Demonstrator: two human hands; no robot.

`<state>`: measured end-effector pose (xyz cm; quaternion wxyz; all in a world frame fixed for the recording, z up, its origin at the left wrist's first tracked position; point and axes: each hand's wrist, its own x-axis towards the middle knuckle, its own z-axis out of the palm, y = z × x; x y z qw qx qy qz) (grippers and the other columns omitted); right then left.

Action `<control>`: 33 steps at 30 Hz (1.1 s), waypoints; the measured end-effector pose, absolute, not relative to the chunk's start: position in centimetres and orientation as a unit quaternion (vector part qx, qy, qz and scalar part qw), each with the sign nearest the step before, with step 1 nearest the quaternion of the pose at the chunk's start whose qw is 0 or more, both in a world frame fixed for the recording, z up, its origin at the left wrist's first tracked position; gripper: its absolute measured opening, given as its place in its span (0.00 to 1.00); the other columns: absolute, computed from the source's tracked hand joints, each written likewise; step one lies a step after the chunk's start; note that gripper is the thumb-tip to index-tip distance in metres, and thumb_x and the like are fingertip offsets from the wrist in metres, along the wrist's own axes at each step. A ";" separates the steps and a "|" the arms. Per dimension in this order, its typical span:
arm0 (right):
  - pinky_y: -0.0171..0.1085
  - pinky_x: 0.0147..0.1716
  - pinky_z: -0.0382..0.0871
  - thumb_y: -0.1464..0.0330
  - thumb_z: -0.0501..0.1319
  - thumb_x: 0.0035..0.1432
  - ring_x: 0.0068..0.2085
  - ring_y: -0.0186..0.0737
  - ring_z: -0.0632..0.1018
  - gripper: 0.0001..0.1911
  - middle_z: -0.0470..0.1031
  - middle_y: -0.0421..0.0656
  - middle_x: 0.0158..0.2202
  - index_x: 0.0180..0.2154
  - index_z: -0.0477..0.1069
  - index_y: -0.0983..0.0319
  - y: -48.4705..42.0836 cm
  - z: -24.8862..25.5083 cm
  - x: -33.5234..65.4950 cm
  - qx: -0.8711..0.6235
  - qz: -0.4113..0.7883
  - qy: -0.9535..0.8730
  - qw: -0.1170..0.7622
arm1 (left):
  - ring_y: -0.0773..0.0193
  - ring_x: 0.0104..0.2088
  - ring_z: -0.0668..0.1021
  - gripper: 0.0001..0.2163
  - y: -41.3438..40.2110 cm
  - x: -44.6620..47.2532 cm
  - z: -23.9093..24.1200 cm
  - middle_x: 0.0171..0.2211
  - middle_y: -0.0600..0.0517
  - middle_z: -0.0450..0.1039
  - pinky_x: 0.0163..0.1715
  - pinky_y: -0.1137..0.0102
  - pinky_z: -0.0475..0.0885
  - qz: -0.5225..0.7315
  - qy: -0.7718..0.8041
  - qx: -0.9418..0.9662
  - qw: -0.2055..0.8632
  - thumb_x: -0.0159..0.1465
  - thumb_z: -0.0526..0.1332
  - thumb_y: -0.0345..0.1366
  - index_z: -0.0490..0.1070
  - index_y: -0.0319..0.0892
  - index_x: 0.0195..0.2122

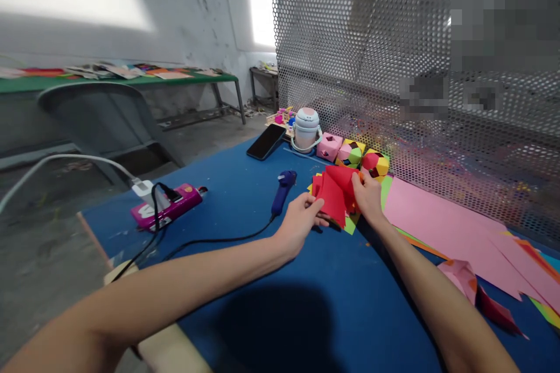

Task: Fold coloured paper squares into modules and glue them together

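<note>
Several red paper pieces [333, 201] are held between my two hands above the blue table [245, 280]. My left hand [301, 218] pinches their lower left edge, thumb on top. My right hand [367, 195] grips the upper right part, where a red sheet bends over. Beneath and around them, yellow and green paper edges show; how many sheets lie there is hidden. A dark blue glue gun [282, 192] lies left of my left hand. Just behind my hands sit a red and yellow folded paper ball [375, 163], a green and pink one [350, 153], and a pink one [329, 146].
A black phone [266, 141] leans beside a lidded cup [306, 128]. On the left, a purple power strip [168, 207] holds plugs and cables. Large pink sheets [437, 215] and paper scraps [459, 277] cover the right side. A perforated metal panel [350, 41] borders the far edge.
</note>
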<state>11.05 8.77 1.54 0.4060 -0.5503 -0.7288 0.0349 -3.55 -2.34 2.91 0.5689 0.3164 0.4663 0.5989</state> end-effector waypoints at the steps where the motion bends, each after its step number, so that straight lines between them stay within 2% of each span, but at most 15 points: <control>1: 0.35 0.27 0.60 0.62 0.44 0.60 0.27 0.40 0.71 0.20 0.74 0.45 0.26 0.30 0.70 0.64 8.8 1.9 11.3 -0.550 0.033 -0.726 0.411 | 0.71 0.20 0.75 0.07 -2.9 -3.5 2.9 0.19 0.54 0.70 0.22 0.76 0.72 0.595 0.458 0.319 0.578 0.58 0.58 0.29 0.59 0.39 0.25; 4: 0.36 0.31 0.61 0.63 0.44 0.61 0.31 0.41 0.72 0.19 0.74 0.47 0.30 0.33 0.70 0.64 8.6 2.4 11.5 -0.537 0.036 -0.736 0.410 | 0.71 0.19 0.74 0.09 -4.5 -3.5 2.7 0.21 0.54 0.71 0.22 0.75 0.72 0.561 0.452 0.320 0.615 0.56 0.61 0.32 0.59 0.39 0.25; 7: 0.37 0.37 0.61 0.63 0.48 0.60 0.36 0.42 0.73 0.15 0.75 0.48 0.34 0.34 0.71 0.63 7.9 2.1 10.9 -0.496 0.068 -0.779 0.377 | 0.71 0.19 0.74 0.12 -5.7 -3.9 2.0 0.21 0.56 0.69 0.22 0.74 0.73 0.534 0.459 0.306 0.641 0.53 0.64 0.33 0.59 0.39 0.23; 11: 0.35 0.36 0.62 0.59 0.58 0.53 0.33 0.40 0.74 0.13 0.75 0.43 0.28 0.24 0.71 0.60 7.1 1.7 9.9 -0.435 0.158 -0.832 0.304 | 0.72 0.20 0.73 0.14 -7.2 -4.4 1.8 0.22 0.56 0.68 0.21 0.74 0.73 0.501 0.467 0.304 0.662 0.49 0.66 0.34 0.58 0.39 0.22; 13: 0.35 0.35 0.63 0.58 0.56 0.55 0.33 0.39 0.74 0.15 0.75 0.42 0.27 0.24 0.71 0.61 6.9 2.1 9.9 -0.424 0.203 -0.834 0.289 | 0.71 0.21 0.74 0.16 -8.0 -4.6 2.2 0.24 0.55 0.69 0.21 0.74 0.72 0.481 0.454 0.317 0.680 0.48 0.67 0.35 0.57 0.39 0.22; 16: 0.36 0.36 0.65 0.58 0.47 0.61 0.36 0.40 0.75 0.20 0.76 0.44 0.32 0.31 0.72 0.62 6.4 3.4 11.0 -0.426 0.264 -0.815 0.292 | 0.70 0.21 0.75 0.17 -8.8 -4.6 2.9 0.26 0.55 0.69 0.21 0.74 0.72 0.465 0.430 0.336 0.697 0.47 0.68 0.36 0.57 0.39 0.22; 19: 0.36 0.34 0.68 0.56 0.43 0.62 0.37 0.39 0.76 0.23 0.76 0.45 0.36 0.37 0.72 0.62 4.9 4.6 12.7 -0.424 0.336 -0.794 0.277 | 0.70 0.19 0.75 0.17 -8.8 -4.4 3.3 0.26 0.56 0.68 0.20 0.74 0.70 0.475 0.411 0.360 0.689 0.48 0.68 0.37 0.56 0.40 0.22; 20: 0.36 0.33 0.69 0.56 0.45 0.61 0.36 0.38 0.77 0.23 0.77 0.45 0.36 0.39 0.71 0.62 4.2 4.9 13.4 -0.423 0.357 -0.789 0.267 | 0.71 0.19 0.75 0.18 -8.6 -4.3 3.3 0.26 0.57 0.68 0.20 0.74 0.69 0.483 0.408 0.367 0.683 0.48 0.68 0.37 0.56 0.40 0.22; 22: 0.35 0.30 0.70 0.56 0.54 0.56 0.33 0.38 0.77 0.18 0.77 0.44 0.35 0.40 0.71 0.62 2.8 5.0 14.7 -0.426 0.395 -0.776 0.243 | 0.71 0.18 0.75 0.18 -8.1 -4.1 3.3 0.25 0.58 0.67 0.19 0.76 0.68 0.497 0.406 0.370 0.672 0.48 0.68 0.37 0.55 0.40 0.22; 24: 0.33 0.25 0.68 0.60 0.62 0.48 0.28 0.36 0.76 0.15 0.77 0.41 0.29 0.36 0.72 0.62 1.7 4.7 15.8 -0.445 0.443 -0.746 0.223 | 0.71 0.18 0.75 0.18 -7.6 -4.0 3.1 0.24 0.58 0.68 0.19 0.76 0.69 0.504 0.403 0.361 0.673 0.48 0.68 0.37 0.55 0.40 0.23; 27: 0.31 0.20 0.63 0.61 0.63 0.46 0.22 0.33 0.71 0.12 0.73 0.40 0.21 0.26 0.71 0.64 1.3 3.8 17.1 -0.484 0.447 -0.713 0.240 | 0.71 0.20 0.75 0.17 -7.1 -4.0 2.7 0.23 0.56 0.69 0.23 0.75 0.72 0.505 0.399 0.335 0.688 0.50 0.67 0.36 0.56 0.40 0.23; 33: 0.32 0.21 0.61 0.59 0.61 0.45 0.22 0.33 0.69 0.14 0.71 0.40 0.21 0.24 0.68 0.64 3.2 1.9 18.1 -0.552 0.372 -0.654 0.358 | 0.67 0.23 0.77 0.15 -6.2 -5.0 1.1 0.26 0.50 0.75 0.24 0.73 0.74 0.510 0.420 0.285 0.695 0.55 0.64 0.34 0.54 0.40 0.24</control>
